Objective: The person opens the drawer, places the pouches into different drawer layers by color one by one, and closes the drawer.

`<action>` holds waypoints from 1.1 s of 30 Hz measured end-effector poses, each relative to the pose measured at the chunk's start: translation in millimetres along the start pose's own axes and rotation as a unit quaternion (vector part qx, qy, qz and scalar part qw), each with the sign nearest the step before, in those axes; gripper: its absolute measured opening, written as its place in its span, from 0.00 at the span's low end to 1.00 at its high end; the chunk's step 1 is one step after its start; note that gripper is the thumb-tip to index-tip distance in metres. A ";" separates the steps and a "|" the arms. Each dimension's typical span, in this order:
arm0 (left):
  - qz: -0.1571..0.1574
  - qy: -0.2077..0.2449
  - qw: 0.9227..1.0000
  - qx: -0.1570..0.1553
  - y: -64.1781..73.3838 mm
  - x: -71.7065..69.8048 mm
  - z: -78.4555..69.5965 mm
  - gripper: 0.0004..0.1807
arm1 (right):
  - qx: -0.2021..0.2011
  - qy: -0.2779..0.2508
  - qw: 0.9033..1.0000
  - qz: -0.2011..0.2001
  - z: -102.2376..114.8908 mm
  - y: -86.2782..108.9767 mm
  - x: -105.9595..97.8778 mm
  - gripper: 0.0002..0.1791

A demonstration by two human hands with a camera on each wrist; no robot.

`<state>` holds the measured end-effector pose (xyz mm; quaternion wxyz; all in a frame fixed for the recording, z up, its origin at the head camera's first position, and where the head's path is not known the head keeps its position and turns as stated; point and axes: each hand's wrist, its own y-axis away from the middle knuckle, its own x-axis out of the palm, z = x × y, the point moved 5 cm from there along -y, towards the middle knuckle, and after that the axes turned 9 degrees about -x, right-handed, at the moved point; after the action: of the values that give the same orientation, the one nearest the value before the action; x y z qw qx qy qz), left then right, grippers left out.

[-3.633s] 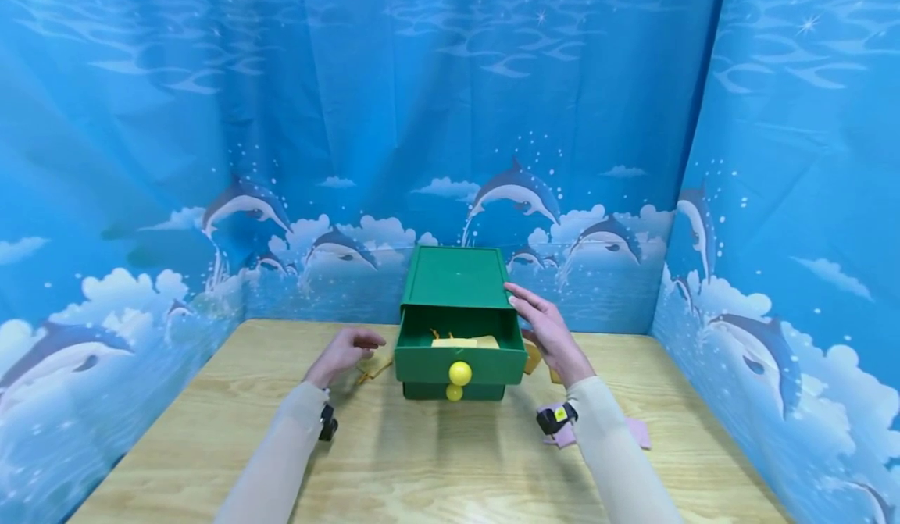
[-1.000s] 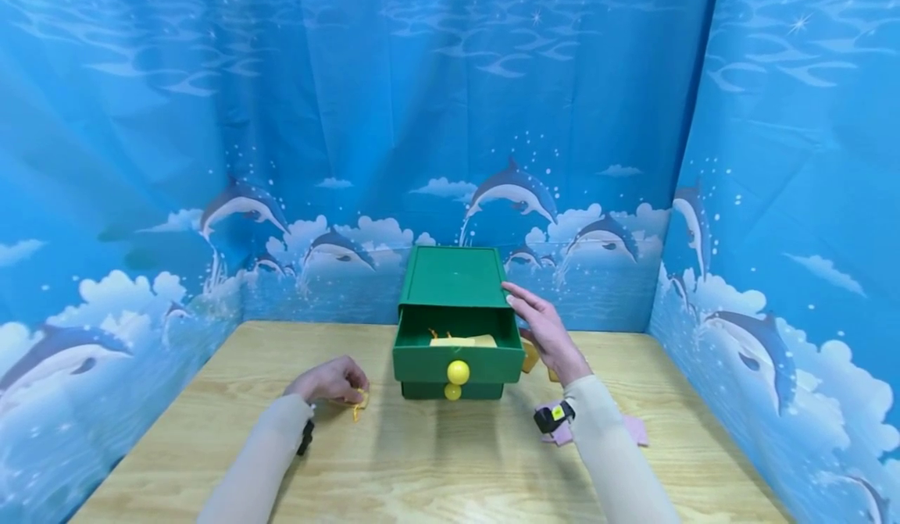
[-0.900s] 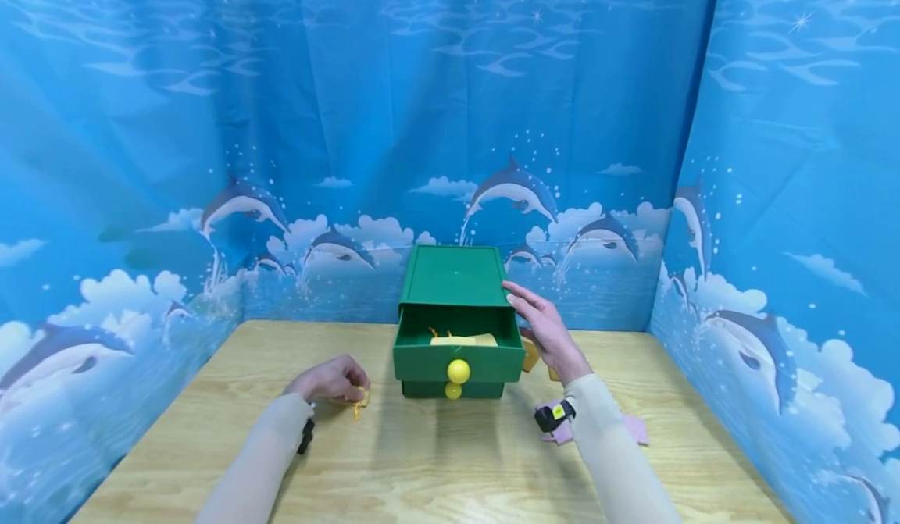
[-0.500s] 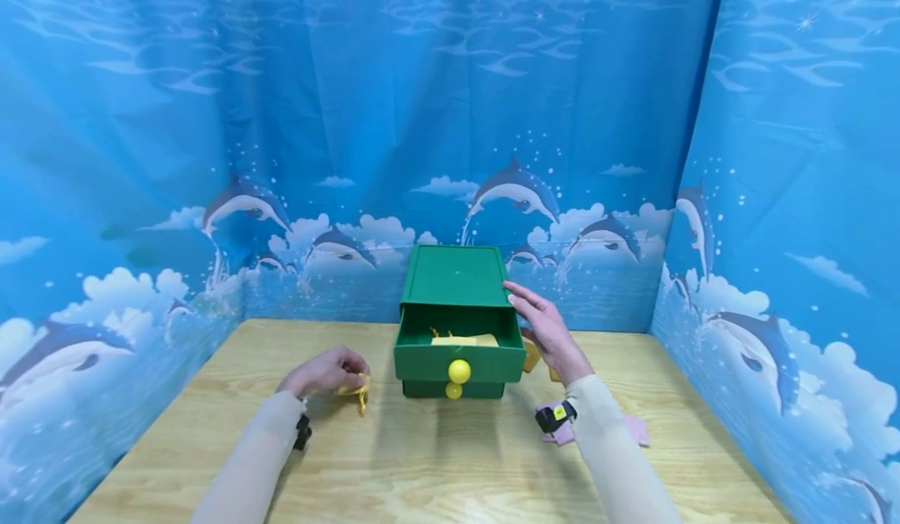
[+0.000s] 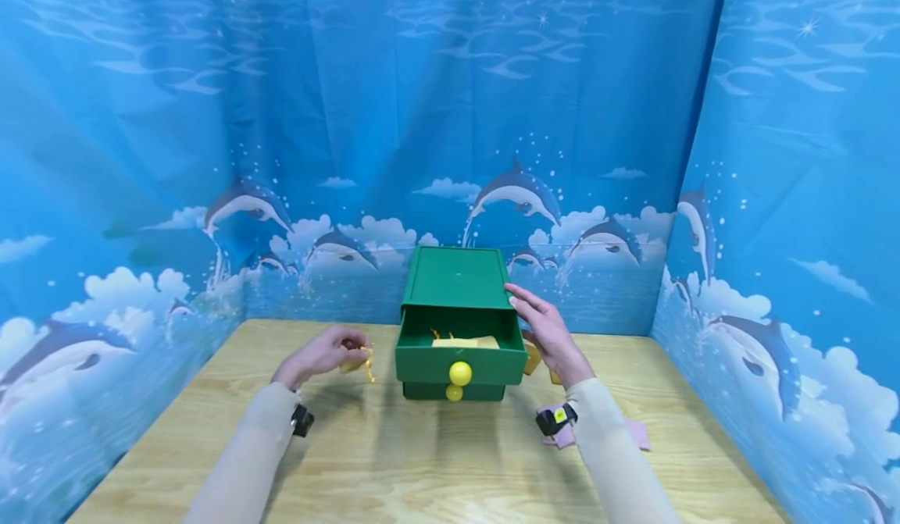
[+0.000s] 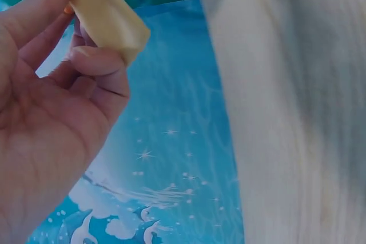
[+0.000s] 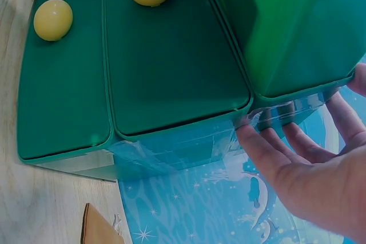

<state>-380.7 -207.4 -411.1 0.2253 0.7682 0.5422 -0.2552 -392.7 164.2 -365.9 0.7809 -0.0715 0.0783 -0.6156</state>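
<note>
My left hand (image 5: 325, 354) pinches a small pale-yellow drawstring pouch (image 5: 354, 361) between thumb and fingers, left of the drawer cabinet. Its orange cords dangle on the right. In the left wrist view the pouch (image 6: 108, 18) shows as a soft, creased cream body. The green cabinet (image 5: 460, 274) has its top drawer (image 5: 429, 364) pulled out, with cream pouches (image 5: 464, 343) and orange cords inside. My right hand (image 5: 551, 340) rests along the cabinet's right side with extended fingers; in the right wrist view its fingertips (image 7: 246, 132) lie against the taped side wall.
Yellow ball knobs (image 5: 460, 373) stick out from the drawer fronts. Brown pieces (image 5: 532, 358) stand on the table (image 5: 450, 477) behind my right hand. A folded pink cloth (image 5: 638, 433) lies partly under the right forearm. A blue dolphin curtain (image 5: 351, 157) surrounds the table.
My left hand, first loose over the table, has taken hold of the pouch and lifted it up off the tabletop. My right hand and the pulled-out drawer have stayed put.
</note>
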 end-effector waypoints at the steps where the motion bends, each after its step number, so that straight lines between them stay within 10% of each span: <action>1: -0.009 0.002 1.000 -0.001 0.7 -2.3 -1.5 0.11 | 0.000 0.000 1.000 0.000 0.1 -0.2 0.3 0.27; 33: -0.136 0.020 0.986 0.091 15.7 -31.9 -80.8 0.11 | 0.001 -0.006 1.000 -0.003 0.1 -0.8 -0.1 0.27</action>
<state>-362.8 -184.8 -327.6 0.1069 0.7092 0.6207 -0.3168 -393.5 164.1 -365.6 0.7797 -0.0740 0.0729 -0.6175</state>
